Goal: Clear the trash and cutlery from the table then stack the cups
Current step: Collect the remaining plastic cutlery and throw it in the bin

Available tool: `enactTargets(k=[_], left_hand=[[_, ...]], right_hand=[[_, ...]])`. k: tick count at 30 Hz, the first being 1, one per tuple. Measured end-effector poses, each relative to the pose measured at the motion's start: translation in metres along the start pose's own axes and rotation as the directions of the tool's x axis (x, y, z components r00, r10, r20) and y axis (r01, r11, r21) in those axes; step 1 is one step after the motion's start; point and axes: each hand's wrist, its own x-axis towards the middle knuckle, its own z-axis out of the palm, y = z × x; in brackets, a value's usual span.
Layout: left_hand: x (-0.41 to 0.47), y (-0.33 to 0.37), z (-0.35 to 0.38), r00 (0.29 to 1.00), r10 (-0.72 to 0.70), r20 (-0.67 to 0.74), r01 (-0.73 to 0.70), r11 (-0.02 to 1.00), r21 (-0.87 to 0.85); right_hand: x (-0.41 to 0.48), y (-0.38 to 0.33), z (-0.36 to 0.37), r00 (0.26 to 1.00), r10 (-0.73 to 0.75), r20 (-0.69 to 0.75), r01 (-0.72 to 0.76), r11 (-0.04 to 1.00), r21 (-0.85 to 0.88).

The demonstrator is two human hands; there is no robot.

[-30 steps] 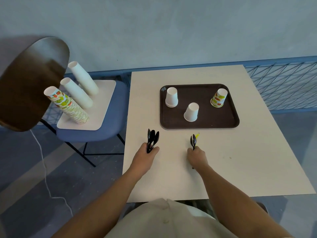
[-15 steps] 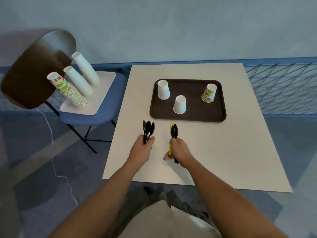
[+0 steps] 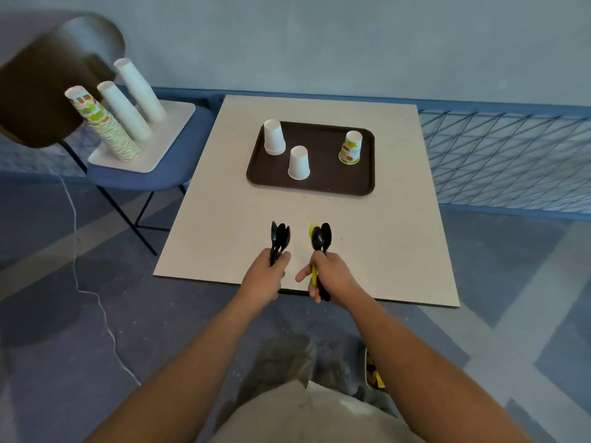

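Black spoons (image 3: 280, 236) fisted in left hand (image 3: 263, 276), more cutlery (image 3: 321, 238) fisted in right hand (image 3: 334, 278), at table (image 3: 399, 219) edge, 6 o'clock; bundled, I judge, for one carry. Cups (image 3: 299, 163) inverted on tray (image 3: 319, 191), 12 o'clock.

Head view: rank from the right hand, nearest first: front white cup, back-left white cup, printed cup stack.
From the right hand:
1. Front white cup, on the tray, near edge.
2. Back-left white cup, tray's far left corner.
3. Printed cup stack, on the chair, far left.

One head-worn wide-angle view looks forward and down over the table (image 3: 399, 251) toward the wall (image 3: 319, 43).
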Motion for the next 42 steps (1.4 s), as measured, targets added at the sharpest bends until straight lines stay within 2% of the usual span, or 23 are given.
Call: enactTargets(k=[4, 8, 11, 14, 17, 20, 23, 29, 35, 38, 42], left_hand=[[-0.029, -0.018, 0.017, 0.995, 0.006, 0.096, -0.008, 1.000, 0.018], [-0.052, -0.033, 0.028, 0.989, 0.031, 0.146, -0.034, 0.999, 0.024], [-0.072, -0.039, 0.038, 0.985, 0.048, 0.166, -0.052, 0.998, 0.023], [-0.089, -0.042, 0.054, 0.967, 0.096, 0.236, -0.131, 0.982, 0.136], [-0.100, -0.042, 0.075, 0.949, 0.078, 0.307, -0.151, 0.963, 0.223], [-0.107, -0.043, 0.107, 0.935, -0.019, 0.354, -0.099, 0.944, 0.313], [-0.107, -0.049, 0.152, 0.925, -0.163, 0.344, 0.009, 0.913, 0.409], [-0.122, -0.066, 0.265, 0.877, -0.401, 0.265, 0.359, 0.913, 0.193], [-0.132, -0.100, 0.330, 0.855, -0.480, 0.195, 0.441, 0.872, 0.212], [-0.131, -0.111, 0.343, 0.825, -0.533, 0.190, 0.489, 0.841, 0.232], [-0.104, -0.141, 0.359, 0.792, -0.595, 0.134, 0.534, 0.782, 0.321]], right_hand=[[-0.035, 0.025, 0.003, 0.997, -0.030, -0.073, 0.026, 0.998, -0.061], [-0.064, 0.049, 0.002, 0.986, -0.043, -0.164, 0.047, 0.999, 0.021], [-0.080, 0.070, -0.008, 0.989, -0.034, -0.144, 0.049, 0.994, 0.100], [-0.093, 0.090, -0.027, 0.995, 0.031, -0.100, -0.011, 0.981, 0.194], [-0.107, 0.110, -0.052, 0.993, 0.081, -0.090, -0.064, 0.983, 0.173], [-0.123, 0.136, -0.089, 0.984, 0.166, -0.071, -0.157, 0.980, 0.122], [-0.140, 0.164, -0.135, 0.953, 0.298, -0.060, -0.292, 0.952, 0.087], [-0.169, 0.223, -0.242, 0.873, 0.488, -0.020, -0.480, 0.865, 0.146], [-0.165, 0.269, -0.307, 0.853, 0.518, -0.066, -0.517, 0.855, 0.026], [-0.145, 0.289, -0.318, 0.815, 0.577, -0.054, -0.580, 0.811, -0.075], [-0.100, 0.324, -0.314, 0.815, 0.573, -0.086, -0.576, 0.785, -0.228]])
